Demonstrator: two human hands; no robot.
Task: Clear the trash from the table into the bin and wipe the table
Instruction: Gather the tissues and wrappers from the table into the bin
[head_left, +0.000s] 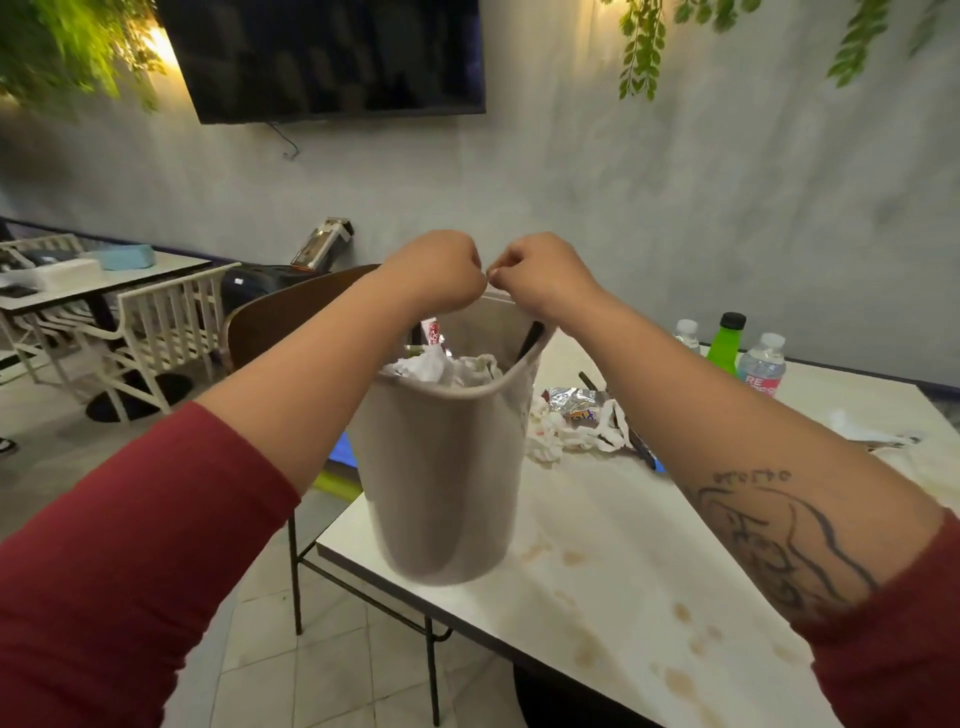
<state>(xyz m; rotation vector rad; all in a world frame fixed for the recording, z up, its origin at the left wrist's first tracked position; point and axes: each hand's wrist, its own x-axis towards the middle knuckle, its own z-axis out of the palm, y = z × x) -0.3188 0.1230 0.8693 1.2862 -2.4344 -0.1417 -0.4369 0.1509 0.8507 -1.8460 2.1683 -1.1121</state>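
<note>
A grey-beige bin (441, 467) hangs in front of me above the near left corner of the white table (623, 561). Both hands grip its raised far rim: my left hand (441, 270) and my right hand (540, 275), side by side, fingers curled. Crumpled white tissue and a red-and-white wrapper (430, 332) fill the bin to its top. On the table behind the bin lie a foil wrapper (576, 402) and twisted white tissue (561, 436). Brown stains (680, 613) spot the tabletop near me.
Two clear water bottles (761, 364) and a green bottle (724, 345) stand at the table's far edge. More tissue (857, 431) lies at the right. A brown chair (291, 312) stands behind the bin. Another table with white chairs (156, 332) is at the left.
</note>
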